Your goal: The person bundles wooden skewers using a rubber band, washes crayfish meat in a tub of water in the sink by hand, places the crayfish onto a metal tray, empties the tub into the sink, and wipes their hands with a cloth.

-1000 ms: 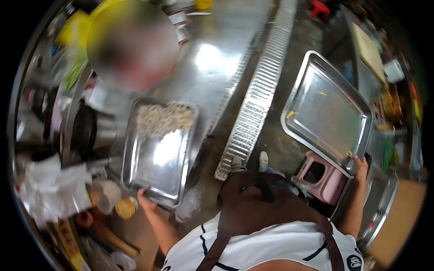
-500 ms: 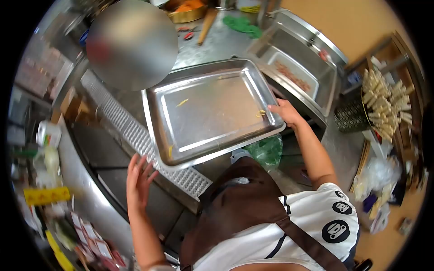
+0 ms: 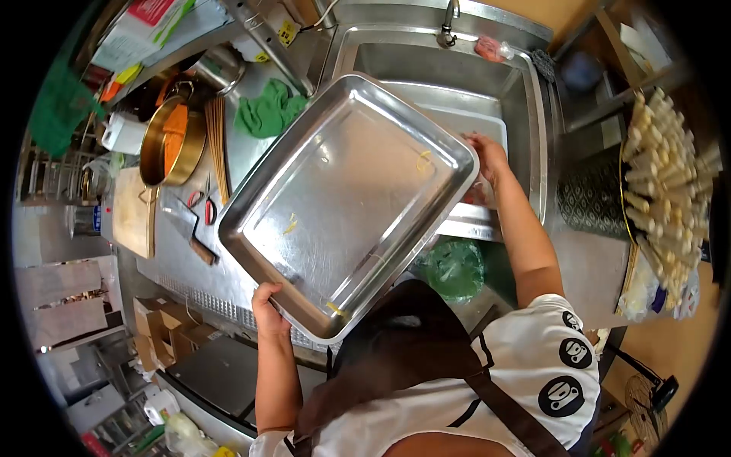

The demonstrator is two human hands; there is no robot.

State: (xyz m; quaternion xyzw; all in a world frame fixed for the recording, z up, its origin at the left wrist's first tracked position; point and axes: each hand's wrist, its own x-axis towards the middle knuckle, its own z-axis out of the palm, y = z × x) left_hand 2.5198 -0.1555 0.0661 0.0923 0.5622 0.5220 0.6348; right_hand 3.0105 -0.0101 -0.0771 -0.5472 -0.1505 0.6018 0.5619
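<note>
1. Your left grip (image 3: 270,308) is closed on the lower left edge of the tray (image 3: 343,206), thumb over the rim.
2. Your right grip (image 3: 487,156) is closed on the tray's right edge, near the corner; some of its fingers are hard to make out.
3. The tray is held in front of your apron (image 3: 396,335), turned at a slant, its inside facing you. It hides part of the surface (image 3: 171,263) and part of the sink (image 3: 426,65).
4. You have a few yellow scraps (image 3: 290,223) lying apart inside the tray.
5. Beyond your right grip, a pan (image 3: 495,126) sits in the sink, with reddish pieces in view at its near end. The tap (image 3: 449,30) stands at the sink's far edge.
6. On the surface to the left of the tray you have a green cloth (image 3: 270,109), a bundle of sticks (image 3: 217,145), scissors (image 3: 209,212), a cleaver (image 3: 183,221), a board (image 3: 135,213) and a brass pot (image 3: 196,152) with orange contents.
7. Below the tray's right side, near your body, is a green bag (image 3: 455,268).
8. To your right stands a patterned bin (image 3: 594,190) of pale rods (image 3: 670,183).
</note>
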